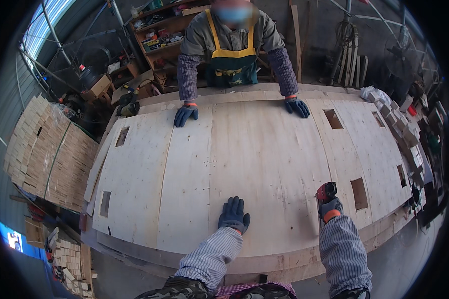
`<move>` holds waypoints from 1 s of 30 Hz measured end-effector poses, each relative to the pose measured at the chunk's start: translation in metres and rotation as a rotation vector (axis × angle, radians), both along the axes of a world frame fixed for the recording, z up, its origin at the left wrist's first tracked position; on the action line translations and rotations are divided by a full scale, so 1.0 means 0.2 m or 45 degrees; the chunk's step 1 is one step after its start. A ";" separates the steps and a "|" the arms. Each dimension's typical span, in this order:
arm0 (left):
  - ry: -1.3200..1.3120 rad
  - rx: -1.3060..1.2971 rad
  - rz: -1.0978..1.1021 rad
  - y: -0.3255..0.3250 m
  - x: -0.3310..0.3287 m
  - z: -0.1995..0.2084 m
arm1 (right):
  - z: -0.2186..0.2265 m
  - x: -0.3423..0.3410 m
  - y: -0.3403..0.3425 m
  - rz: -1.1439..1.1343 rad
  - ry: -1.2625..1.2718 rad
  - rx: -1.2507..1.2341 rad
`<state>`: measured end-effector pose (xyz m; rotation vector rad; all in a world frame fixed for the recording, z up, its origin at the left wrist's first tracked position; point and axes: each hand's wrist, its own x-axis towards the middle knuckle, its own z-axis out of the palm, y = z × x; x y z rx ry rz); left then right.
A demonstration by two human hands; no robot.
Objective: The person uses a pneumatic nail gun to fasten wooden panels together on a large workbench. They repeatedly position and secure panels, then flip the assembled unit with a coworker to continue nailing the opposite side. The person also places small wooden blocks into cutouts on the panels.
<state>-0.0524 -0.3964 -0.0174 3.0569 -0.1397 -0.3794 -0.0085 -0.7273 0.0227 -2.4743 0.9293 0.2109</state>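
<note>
A wide pale plywood panel point(254, 164) made of several boards lies across the workbench in front of me. My left hand point(234, 215), in a dark blue and grey glove, rests flat on its near middle with fingers stretched out. To the right, my gloved right hand point(330, 207) is closed around a red and black nail gun point(327, 191), which stands on the panel just left of a square cutout point(358, 194). The glove hides most of its handle.
Across the panel stands a person point(234, 65) in a green and yellow apron, both gloved hands on its far edge. A stack of wood strips point(52, 149) is at the left, wood blocks point(404, 132) line the right side, and shelves point(159, 42) hold tools behind.
</note>
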 end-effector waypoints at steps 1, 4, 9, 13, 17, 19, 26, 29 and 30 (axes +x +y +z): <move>0.005 0.006 -0.002 0.00 0.00 0.00 | 0.00 0.01 0.00 0.022 0.009 -0.028; -0.091 -0.044 0.006 0.00 0.00 -0.02 | 0.00 0.01 -0.03 0.028 0.031 0.009; -0.155 -0.082 0.004 0.00 -0.01 -0.04 | -0.04 0.01 -0.06 0.001 0.029 -0.003; -0.142 -0.067 0.005 0.00 -0.01 -0.05 | -0.03 0.02 -0.06 0.019 0.074 0.034; -0.112 -0.014 -0.014 0.00 0.00 -0.05 | 0.03 0.01 -0.04 0.027 0.029 -0.040; -0.116 -0.048 0.002 0.00 0.00 -0.06 | 0.06 0.01 -0.03 0.004 0.099 -0.017; -0.143 -0.091 0.022 0.01 -0.01 -0.06 | -0.10 0.02 -0.09 0.015 -0.172 -0.061; -0.118 -0.092 0.023 0.01 -0.01 -0.05 | -0.17 0.04 -0.14 -0.005 -0.182 0.146; -0.130 -0.098 0.025 0.01 -0.01 -0.05 | -0.18 0.05 -0.15 -0.103 -0.164 0.195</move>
